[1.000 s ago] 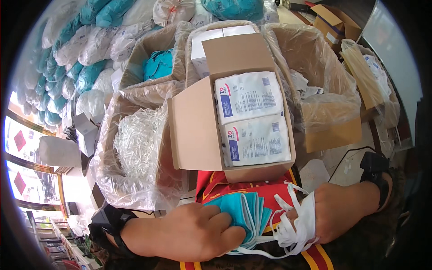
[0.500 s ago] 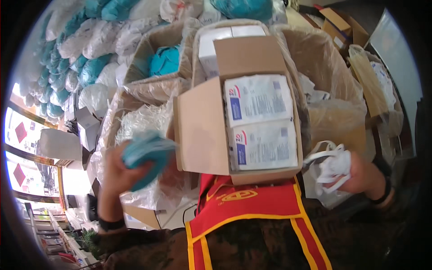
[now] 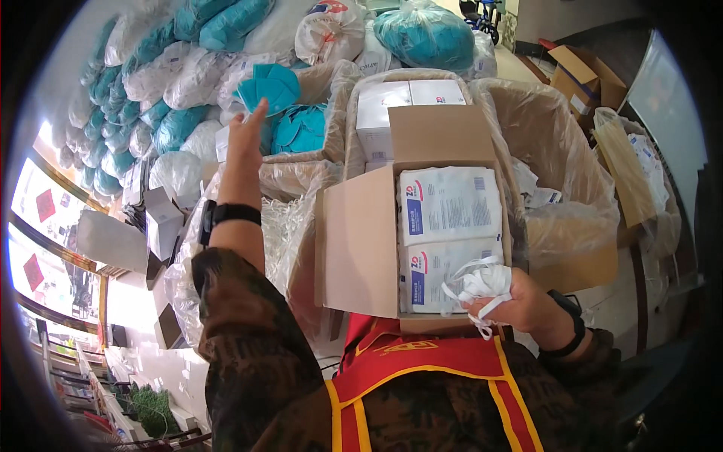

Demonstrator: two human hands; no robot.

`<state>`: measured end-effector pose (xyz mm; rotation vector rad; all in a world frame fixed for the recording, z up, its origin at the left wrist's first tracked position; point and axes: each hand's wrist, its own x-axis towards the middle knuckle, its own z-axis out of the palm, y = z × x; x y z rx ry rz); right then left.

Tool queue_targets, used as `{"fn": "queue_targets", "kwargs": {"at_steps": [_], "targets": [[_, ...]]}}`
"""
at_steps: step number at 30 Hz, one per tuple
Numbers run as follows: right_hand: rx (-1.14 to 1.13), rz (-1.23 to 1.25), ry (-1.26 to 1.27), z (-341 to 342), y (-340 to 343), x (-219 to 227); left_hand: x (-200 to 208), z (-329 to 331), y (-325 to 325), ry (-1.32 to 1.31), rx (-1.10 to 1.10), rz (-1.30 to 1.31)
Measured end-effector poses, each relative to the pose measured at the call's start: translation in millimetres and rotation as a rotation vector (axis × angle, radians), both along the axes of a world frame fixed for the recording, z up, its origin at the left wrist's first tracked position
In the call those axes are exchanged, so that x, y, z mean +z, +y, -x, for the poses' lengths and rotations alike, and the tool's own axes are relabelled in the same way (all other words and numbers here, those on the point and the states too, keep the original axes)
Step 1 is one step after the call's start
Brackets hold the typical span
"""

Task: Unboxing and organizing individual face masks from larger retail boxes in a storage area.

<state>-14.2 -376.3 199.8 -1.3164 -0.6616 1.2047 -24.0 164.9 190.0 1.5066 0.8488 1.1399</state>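
Observation:
My left hand (image 3: pixel 247 139) is stretched out to the far left with its fingers apart. Just past the fingertips is a stack of teal folded face masks (image 3: pixel 269 89), seemingly in the air, over a lined box (image 3: pixel 329 124) with loose teal masks (image 3: pixel 300 129) in it. My right hand (image 3: pixel 516 301) is closed round a bunch of white elastic straps (image 3: pixel 482 285). It hangs over the near right corner of an open cardboard box (image 3: pixel 355 245), which holds white printed packets (image 3: pixel 449 205) in two stacks.
Left of the open box stands a plastic-lined carton with white strands (image 3: pixel 280 230). A lined carton (image 3: pixel 538 113) with some white packets is to the right. White boxes (image 3: pixel 384 102) sit behind. Bags of teal and white goods (image 3: pixel 425 38) are piled at the back.
My left hand has swung forward from beside the open box and let go of the teal masks. My right hand has come left, over the box's near corner, with the straps.

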Motion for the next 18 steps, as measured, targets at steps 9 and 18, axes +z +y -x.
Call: {"fn": "queue_targets", "kwargs": {"at_steps": [9,18], "targets": [[-0.245,-0.126,0.039,-21.6,50.9,-44.2,-39.5,67.0,-281.3,0.022,-0.939,-0.007],[0.036,-0.252,0.145,12.0,65.9,-49.5,-32.5,100.9,-331.4,0.375,-0.755,-0.794]]}}
